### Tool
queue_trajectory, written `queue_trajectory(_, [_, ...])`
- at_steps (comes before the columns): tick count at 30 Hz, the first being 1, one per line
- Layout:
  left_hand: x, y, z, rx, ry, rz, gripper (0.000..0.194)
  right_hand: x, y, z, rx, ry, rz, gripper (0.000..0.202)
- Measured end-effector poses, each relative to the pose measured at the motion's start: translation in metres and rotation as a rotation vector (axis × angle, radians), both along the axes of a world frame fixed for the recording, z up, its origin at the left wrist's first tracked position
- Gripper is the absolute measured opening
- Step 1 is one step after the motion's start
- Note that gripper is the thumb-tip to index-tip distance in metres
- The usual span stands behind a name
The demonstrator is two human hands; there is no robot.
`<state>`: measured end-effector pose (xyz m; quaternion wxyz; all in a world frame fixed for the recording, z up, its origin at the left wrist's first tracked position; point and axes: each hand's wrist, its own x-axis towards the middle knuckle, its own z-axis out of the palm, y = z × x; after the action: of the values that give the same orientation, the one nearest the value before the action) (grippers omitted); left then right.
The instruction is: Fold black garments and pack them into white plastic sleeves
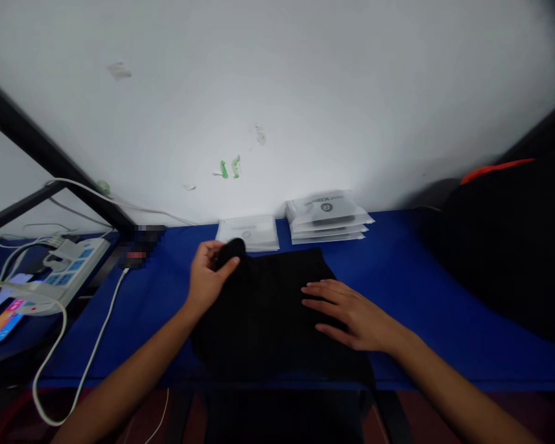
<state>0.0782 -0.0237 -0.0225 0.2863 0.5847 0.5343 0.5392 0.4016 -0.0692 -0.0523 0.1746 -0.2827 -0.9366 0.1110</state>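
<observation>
A piece of black cloth (272, 314) lies spread over the front part of the blue table, its lower edge reaching the table's front edge. My left hand (208, 271) grips a raised, bunched part at its upper left corner, thumb on one side and fingers on the other. My right hand (346, 314) rests on the right side of the cloth with its fingers stretched out and a little apart. The dark fabric hides its folds, so its exact kind cannot be made out.
Behind the cloth, by the wall, are flat white packets (254, 229) and a taller stack of printed packets (330, 213). A large black heap (513, 246) with an orange strip stands at right. At left are a power strip (76, 271), white cables and a lit phone (4, 320).
</observation>
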Motion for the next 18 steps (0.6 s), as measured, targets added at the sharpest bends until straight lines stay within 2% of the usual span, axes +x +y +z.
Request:
queue_trajectory(2, [0.012, -0.007, -0.007, 0.045, 0.384, -0.232, 0.029, 0.0, 0.0, 0.001, -0.009, -0.015, -0.001, 0.044])
queue_trajectory(4, [0.019, -0.015, -0.01, 0.064, 0.664, -0.444, 0.025, 0.001, -0.001, 0.001, -0.012, -0.023, -0.003, 0.044])
queue_trajectory(5, [0.02, -0.018, -0.01, 0.06, 0.733, -0.509, 0.027, 0.001, -0.001, 0.002, -0.014, -0.022, -0.005, 0.043])
queue_trajectory(7, [0.018, -0.022, -0.008, 0.028, 0.745, -0.54, 0.032, 0.002, -0.001, 0.002, -0.019, -0.013, -0.008, 0.043])
queue_trajectory(10, [0.006, -0.023, -0.008, -0.011, 0.535, -0.432, 0.035, 0.001, -0.001, 0.002, -0.026, 0.017, -0.015, 0.044])
queue_trajectory(12, [-0.003, -0.023, -0.011, 0.005, 0.431, -0.246, 0.04, 0.002, -0.001, 0.001, -0.031, 0.036, -0.018, 0.044])
queue_trajectory(15, [-0.013, -0.024, -0.019, -0.061, 0.58, -0.002, 0.041, 0.003, -0.001, 0.001, -0.04, 0.052, -0.022, 0.045])
queue_trajectory(18, [-0.015, -0.027, -0.026, -0.219, 0.77, 0.001, 0.033, 0.004, -0.001, 0.001, -0.052, 0.067, -0.034, 0.046])
